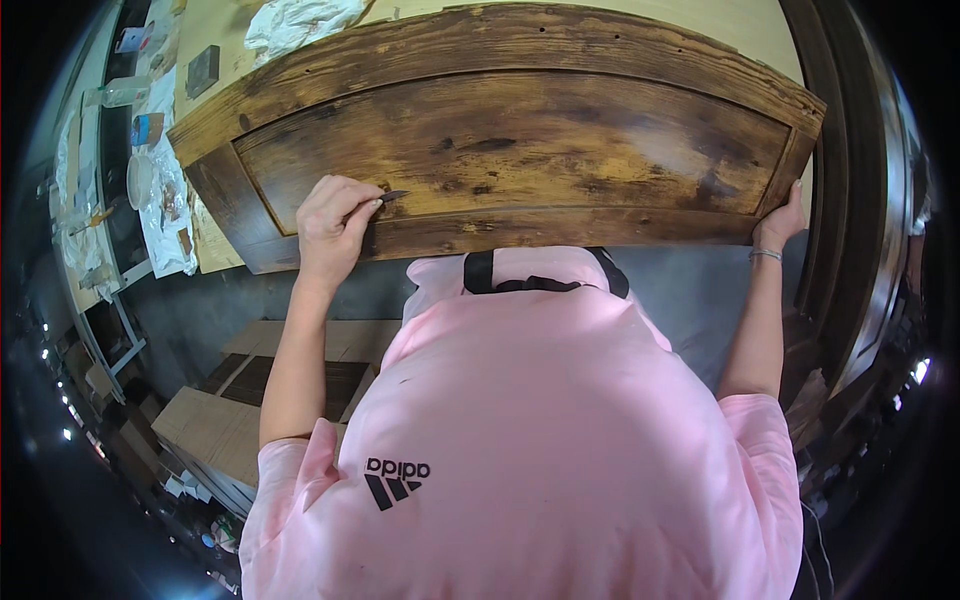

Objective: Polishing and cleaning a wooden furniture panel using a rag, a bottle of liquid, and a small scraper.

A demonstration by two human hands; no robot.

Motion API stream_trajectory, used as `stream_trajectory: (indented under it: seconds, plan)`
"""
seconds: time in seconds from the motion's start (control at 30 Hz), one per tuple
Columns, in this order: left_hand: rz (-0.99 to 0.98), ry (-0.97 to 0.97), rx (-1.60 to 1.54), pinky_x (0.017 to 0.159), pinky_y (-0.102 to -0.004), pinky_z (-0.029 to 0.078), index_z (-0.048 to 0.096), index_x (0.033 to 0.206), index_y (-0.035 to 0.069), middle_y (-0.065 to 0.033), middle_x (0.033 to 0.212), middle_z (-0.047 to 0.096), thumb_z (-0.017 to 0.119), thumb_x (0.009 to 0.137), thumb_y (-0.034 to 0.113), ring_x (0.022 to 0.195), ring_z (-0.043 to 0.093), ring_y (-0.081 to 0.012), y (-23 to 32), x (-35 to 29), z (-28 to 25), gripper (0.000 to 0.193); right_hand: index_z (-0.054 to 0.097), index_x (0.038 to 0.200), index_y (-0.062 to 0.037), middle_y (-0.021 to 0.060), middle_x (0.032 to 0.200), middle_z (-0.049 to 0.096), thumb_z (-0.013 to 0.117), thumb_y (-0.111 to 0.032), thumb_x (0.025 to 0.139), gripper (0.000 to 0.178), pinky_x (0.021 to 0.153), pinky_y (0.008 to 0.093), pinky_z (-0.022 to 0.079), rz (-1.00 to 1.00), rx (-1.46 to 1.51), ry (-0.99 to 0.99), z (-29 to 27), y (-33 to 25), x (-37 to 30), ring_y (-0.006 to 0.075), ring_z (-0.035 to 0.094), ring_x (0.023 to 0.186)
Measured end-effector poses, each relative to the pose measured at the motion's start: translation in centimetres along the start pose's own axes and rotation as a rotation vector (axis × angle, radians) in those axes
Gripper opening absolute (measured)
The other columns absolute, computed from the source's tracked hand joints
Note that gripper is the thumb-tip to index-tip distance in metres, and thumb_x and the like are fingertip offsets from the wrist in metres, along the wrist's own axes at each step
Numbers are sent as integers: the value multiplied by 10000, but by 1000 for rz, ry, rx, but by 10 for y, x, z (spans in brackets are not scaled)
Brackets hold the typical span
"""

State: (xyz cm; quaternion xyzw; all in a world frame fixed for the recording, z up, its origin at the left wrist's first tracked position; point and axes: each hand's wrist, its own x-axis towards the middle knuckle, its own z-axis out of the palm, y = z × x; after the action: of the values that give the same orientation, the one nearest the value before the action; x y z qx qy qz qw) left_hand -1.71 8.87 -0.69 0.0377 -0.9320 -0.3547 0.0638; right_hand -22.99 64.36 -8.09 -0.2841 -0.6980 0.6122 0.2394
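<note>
A brown-stained wooden panel point(540, 140) with a raised frame and dark knots and streaks lies across in front of me. Above its lower left part, my left hand point(335, 225) pinches a small, thin, dark pointed piece point(396, 195); its exact kind cannot be made out. The tip points right, close to the inner board near the lower frame strip. At the panel's lower right corner, my right hand point(780, 220) grips the edge, with some of its fingers hidden.
The panel rests on a pale yellow work surface point(225, 35), with a dark grey block point(203, 71) and white crumpled plastic point(298, 25) on it. Clear plastic containers point(122, 92) stand at left. Dark wooden boards point(845, 150) stand at right. Cardboard boxes point(210, 430) sit below left.
</note>
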Motion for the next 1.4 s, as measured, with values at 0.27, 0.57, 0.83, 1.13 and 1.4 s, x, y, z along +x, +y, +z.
stream_trajectory:
  seconds: [0.27,0.57,0.83,1.13,1.4]
  plan:
    - [382,-63,136,573,-315,496,688,797,114,-4,748,600,668,655,10,721,590,-193,45,21,57,177,667,945,106,84,920,665,663,-257,901,365,727,317,496,-5,10,-26,0,-1,-3,172,618,788]
    - [424,-114,51,549,-328,481,686,768,91,-20,722,598,693,673,29,678,583,-203,70,28,96,114,666,948,122,79,887,656,628,-241,924,366,720,299,478,-15,31,-3,4,-5,-8,147,586,774]
    - [283,-145,50,585,-344,485,693,780,84,-43,734,617,713,707,49,698,596,-240,79,28,95,83,668,964,115,83,906,660,618,-239,926,359,728,290,471,-32,12,-21,6,-8,-10,148,581,787]
    - [237,-237,-138,600,-352,479,690,787,73,-55,726,617,717,712,47,711,600,-248,86,34,89,84,668,964,116,91,913,663,622,-248,921,369,748,296,466,-47,-32,-16,0,-4,-5,153,577,799]
    - [298,-163,14,596,-346,491,686,755,93,-37,730,613,714,699,52,701,597,-233,83,25,91,74,674,973,118,102,903,669,624,-267,913,392,770,319,471,-99,-114,-18,2,12,4,172,582,812]
